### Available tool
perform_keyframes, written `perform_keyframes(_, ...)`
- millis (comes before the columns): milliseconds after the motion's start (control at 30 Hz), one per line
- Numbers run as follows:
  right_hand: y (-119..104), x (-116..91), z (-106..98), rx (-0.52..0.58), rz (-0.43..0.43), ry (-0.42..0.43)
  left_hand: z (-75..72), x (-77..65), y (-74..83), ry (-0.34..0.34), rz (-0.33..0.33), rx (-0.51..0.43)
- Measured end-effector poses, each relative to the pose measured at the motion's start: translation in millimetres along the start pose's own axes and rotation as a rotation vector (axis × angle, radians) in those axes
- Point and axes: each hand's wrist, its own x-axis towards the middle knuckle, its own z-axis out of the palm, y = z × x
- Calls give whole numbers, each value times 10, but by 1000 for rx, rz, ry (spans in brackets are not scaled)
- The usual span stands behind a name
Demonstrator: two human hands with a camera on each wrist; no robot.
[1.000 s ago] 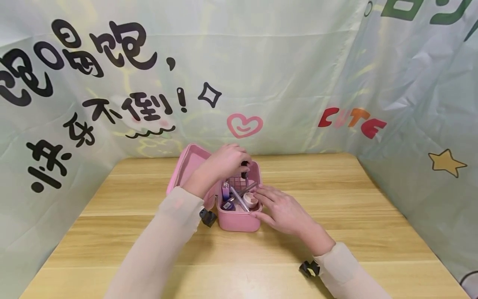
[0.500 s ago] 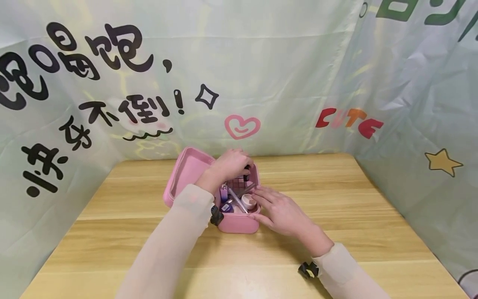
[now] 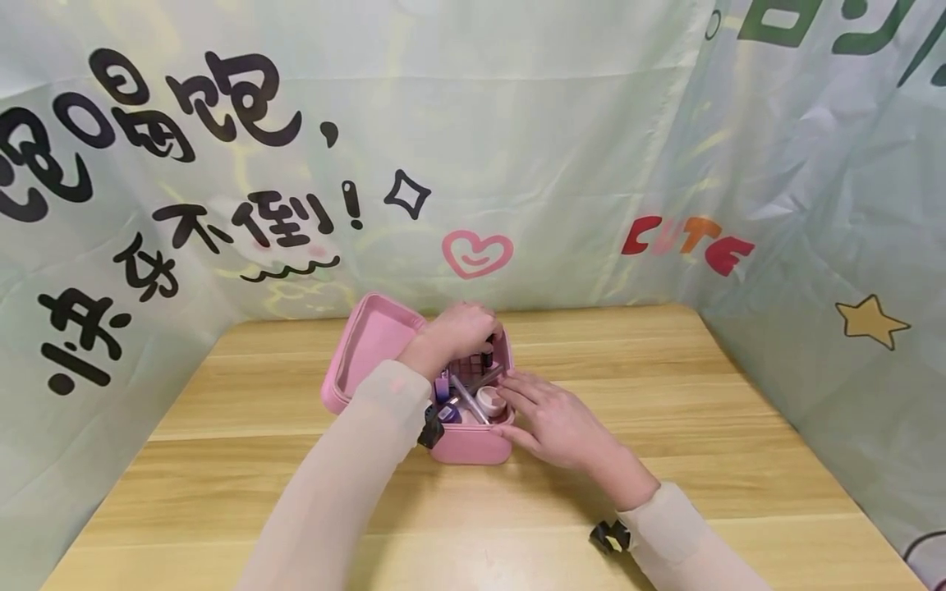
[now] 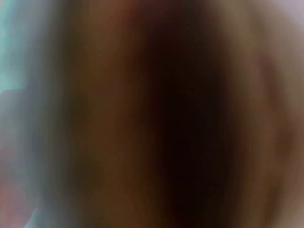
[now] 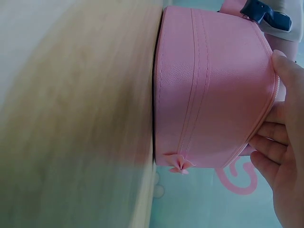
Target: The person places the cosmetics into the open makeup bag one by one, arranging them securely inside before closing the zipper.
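A person's left hand (image 3: 460, 327) pinched a small black item (image 3: 487, 359) at the back of an uncovered pink case (image 3: 470, 446), which stood on a wooden table (image 3: 628, 361). The right hand (image 3: 557, 419) rested on the case's right rim, fingers loosely bent and gripping nothing. The left wrist view was too blurred to add anything.

Inside lay a white jar (image 3: 489, 401), a slim silvery tube (image 3: 470, 400), a darker stick (image 3: 489, 376), a purple bottle (image 3: 442, 387) and a dark blue bottle (image 3: 449, 413). The work seemed well along: several pieces were in the case, but the black item was not yet let go and the lid (image 3: 377, 341) stood folded back to the left.

No brand could be read; the bottles' markings were too small. Behind, a pale cloth backdrop (image 3: 554, 164) bore red, pink and orange "CUTE" and black Chinese lettering (image 3: 281, 217), partly cut off, including "喝饱" and "快乐不倒!". The green characters (image 3: 779, 20) were cropped.
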Motion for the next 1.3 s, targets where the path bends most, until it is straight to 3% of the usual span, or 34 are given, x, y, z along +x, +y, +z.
perform_keyframes(167, 0, -9, 10, -1, 0, -9, 9, 32, -25, -38, 15, -40)
perform_keyframes(433, 1, 1, 18, -7, 13, -9, -160, 30, -169, -61, -23, -131)
perform_keyframes(700, -18, 8, -14, 2, -4, -6, -163, 74, -212, -82, -20, -178)
perform_keyframes(967, -30, -13, -9, -1, 0, -6, -159, 172, -101, -150, 33, -74)
perform_keyframes(1300, -25, -3, -1, -9, -2, -4, -81, 184, -57, -134, 64, -61)
